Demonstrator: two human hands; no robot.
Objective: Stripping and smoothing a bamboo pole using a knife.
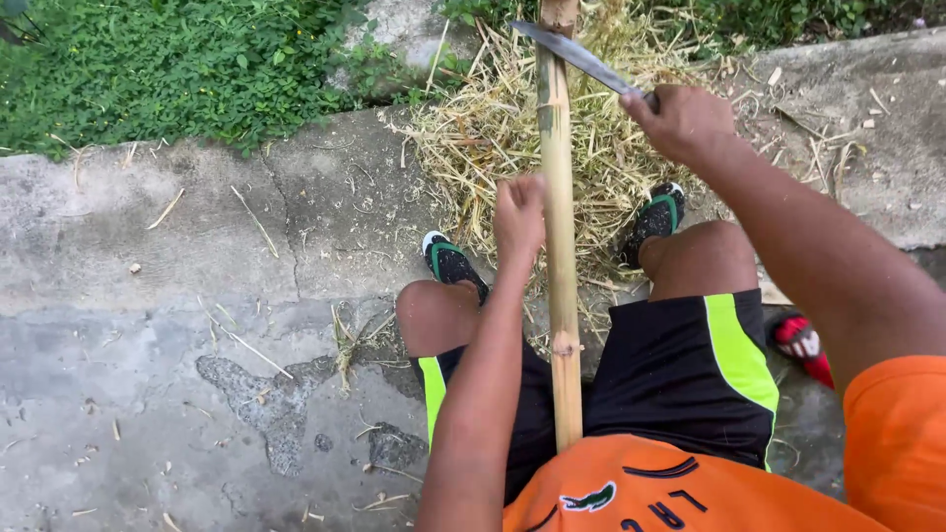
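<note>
No packages, labels or signs lay on the ground; the only marking in view was a small green emblem with dark lettering on the front of the person's orange shirt [631, 493], at the bottom edge of the view. A long, pale yellow-green bamboo pole [559, 246] ran from the person's lap straight away between the knees, its far end over a heap of dry straw-coloured shavings [493, 138]. The left hand [519, 217] was clenched around the pole about midway along its visible length, the grip closed on the left side of the shaft. The right hand [680, 120] was clenched on the handle of a long grey metal knife [576, 54], held beyond and to the right of the left hand; the blade slanted up and left and crossed the pole near its far end, touching it. Both feet, in black sandals with green straps [451, 261], rested at the edge of the shavings on the cracked grey concrete floor [148, 296]. A red sandal [803, 345] lay just right of the right thigh. Green ground-cover plants [168, 69] bordered the concrete beyond.
</note>
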